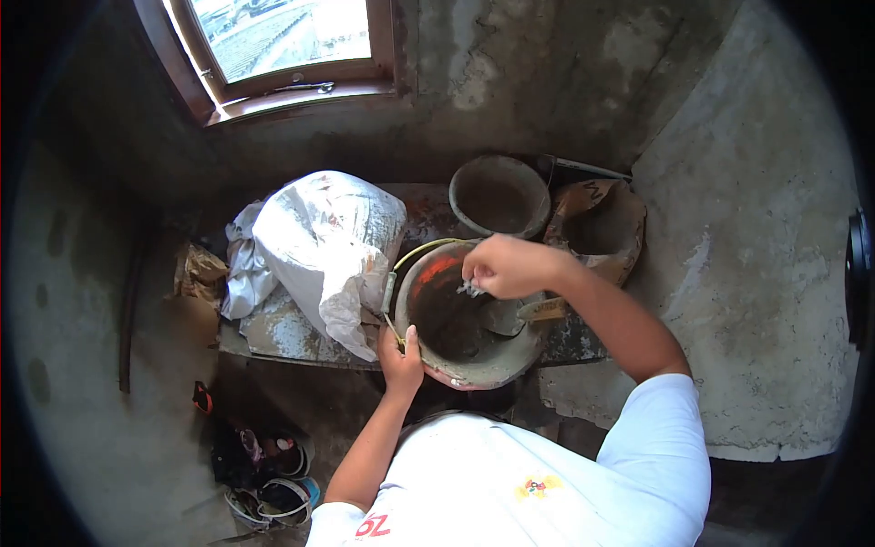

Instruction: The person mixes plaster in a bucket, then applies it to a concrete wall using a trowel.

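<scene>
My left hand (401, 363) grips the near left rim of a mortar-crusted bucket (497, 372), its thumb up against the outside. The bucket has orange showing inside and a yellowish handle swung to the left. Over the opening, my right hand (512, 266) is closed, with a small whitish-grey clump (469, 289) showing below its fingers; I cannot make out what the clump is. Inside the bucket is dark material. A trowel (545, 311) leans at the bucket's right side, its handle over the rim and its blade inside.
A large white sack (324, 228) stands left of the bucket on a stained ledge (283, 330). Behind are a second crusted bucket (499, 196) and an open brown paper bag (602, 223). Several pails (287, 497) lie low at left. A window (283, 46) opens above.
</scene>
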Available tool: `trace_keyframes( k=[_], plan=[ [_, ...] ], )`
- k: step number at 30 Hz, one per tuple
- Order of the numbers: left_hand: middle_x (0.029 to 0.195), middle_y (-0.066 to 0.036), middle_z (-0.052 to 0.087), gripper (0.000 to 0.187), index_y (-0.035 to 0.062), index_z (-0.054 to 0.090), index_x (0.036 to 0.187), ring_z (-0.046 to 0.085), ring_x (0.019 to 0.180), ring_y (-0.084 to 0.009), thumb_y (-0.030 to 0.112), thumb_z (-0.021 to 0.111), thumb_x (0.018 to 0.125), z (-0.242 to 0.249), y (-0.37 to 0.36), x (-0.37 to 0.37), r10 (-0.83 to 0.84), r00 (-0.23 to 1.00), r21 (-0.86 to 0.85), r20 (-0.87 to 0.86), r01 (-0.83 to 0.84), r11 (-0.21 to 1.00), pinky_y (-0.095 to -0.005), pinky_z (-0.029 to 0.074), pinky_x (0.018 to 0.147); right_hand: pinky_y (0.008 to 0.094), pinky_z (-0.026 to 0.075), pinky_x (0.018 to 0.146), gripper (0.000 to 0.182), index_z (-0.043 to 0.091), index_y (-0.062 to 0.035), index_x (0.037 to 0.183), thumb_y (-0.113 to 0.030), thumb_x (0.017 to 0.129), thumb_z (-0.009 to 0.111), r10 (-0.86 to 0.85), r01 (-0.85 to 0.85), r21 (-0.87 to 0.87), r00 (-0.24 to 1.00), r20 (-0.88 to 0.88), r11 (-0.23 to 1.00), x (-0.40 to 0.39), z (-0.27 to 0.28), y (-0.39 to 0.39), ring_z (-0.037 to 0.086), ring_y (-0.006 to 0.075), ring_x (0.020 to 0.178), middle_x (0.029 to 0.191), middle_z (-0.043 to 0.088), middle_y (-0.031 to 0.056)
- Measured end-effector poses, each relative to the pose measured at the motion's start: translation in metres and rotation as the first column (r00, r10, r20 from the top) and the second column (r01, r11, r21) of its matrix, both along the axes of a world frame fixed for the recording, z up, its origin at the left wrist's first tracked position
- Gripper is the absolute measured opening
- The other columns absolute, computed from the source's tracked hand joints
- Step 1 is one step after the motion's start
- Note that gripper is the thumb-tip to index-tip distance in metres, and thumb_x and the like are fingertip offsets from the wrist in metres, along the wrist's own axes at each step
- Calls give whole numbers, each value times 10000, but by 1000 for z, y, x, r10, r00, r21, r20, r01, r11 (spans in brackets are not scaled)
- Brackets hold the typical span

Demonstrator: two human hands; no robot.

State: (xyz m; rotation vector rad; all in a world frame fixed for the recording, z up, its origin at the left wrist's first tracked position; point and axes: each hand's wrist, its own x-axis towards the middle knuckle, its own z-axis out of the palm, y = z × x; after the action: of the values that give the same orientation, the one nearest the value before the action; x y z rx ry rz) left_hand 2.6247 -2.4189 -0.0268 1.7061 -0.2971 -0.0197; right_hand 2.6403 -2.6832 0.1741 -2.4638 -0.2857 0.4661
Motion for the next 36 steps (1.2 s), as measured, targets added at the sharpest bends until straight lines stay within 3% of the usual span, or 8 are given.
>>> trace_keyframes(
  k=[2,6,8,12,14,23,29,36],
  plan=[
    [1044,-128,686,197,-40,658,1108,637,940,-213,133,601,1035,-7,2,0,37,997,22,70,-39,999,-372,496,870,407,562,841,251,745,0,1073,-58,869,611,60,-51,-52,980,189,997,-21,-6,4,719,345,943,963,743,197],
    [1132,-154,654,244,-29,632,1196,638,1051,-312,138,609,1020,-16,4,4,-56,997,-66,-54,53,996,-412,473,957,422,560,889,249,739,-19,1088,-80,874,627,-38,33,26,977,210,999,-59,6,-5,699,352,1011,1068,719,187],
    [1157,-126,647,260,-40,628,1217,626,1083,-259,136,610,1027,-6,0,1,-144,956,-293,-257,65,954,-381,464,990,448,565,905,253,726,-42,1113,-148,890,670,-37,205,-413,925,378,888,-82,14,-4,689,357,1039,1154,680,161],
    [1205,-116,625,265,-51,627,1227,612,1106,-232,126,603,1031,-9,-9,3,-165,969,-401,-185,79,912,-359,451,1017,479,573,926,525,612,-11,1281,-361,911,736,-305,261,-758,948,85,597,-105,15,15,680,373,1136,1223,637,193],
    [1269,-92,628,310,-38,582,1319,597,1142,-160,118,584,1051,-2,-10,4,-190,982,-305,-21,175,936,-318,456,1022,483,578,919,630,571,9,1314,-431,902,754,-288,220,-771,956,49,598,-105,5,12,676,374,1166,1180,670,199],
    [1201,-171,577,302,-77,589,1244,605,1098,-310,89,619,994,23,-11,-6,-194,972,-238,132,221,946,-382,461,982,452,575,869,641,584,9,1313,-451,900,751,-280,54,-896,957,-80,440,-123,-16,31,733,328,1049,1130,737,191],
    [1265,-182,560,283,-81,608,1227,579,1166,-318,74,612,989,26,-5,-9,-239,953,-196,185,274,941,-394,437,1024,444,572,865,540,623,17,1290,-336,892,716,-467,213,-752,873,-140,624,-123,-20,35,737,343,1036,1114,750,192],
    [1360,-178,523,287,-86,606,1254,553,1243,-301,60,597,1007,20,-2,-4,-291,942,-166,169,318,933,-395,407,1081,439,591,816,226,797,-60,925,-231,814,702,-328,48,-800,925,-190,598,-102,-6,49,753,315,976,995,774,162]
  ],
)
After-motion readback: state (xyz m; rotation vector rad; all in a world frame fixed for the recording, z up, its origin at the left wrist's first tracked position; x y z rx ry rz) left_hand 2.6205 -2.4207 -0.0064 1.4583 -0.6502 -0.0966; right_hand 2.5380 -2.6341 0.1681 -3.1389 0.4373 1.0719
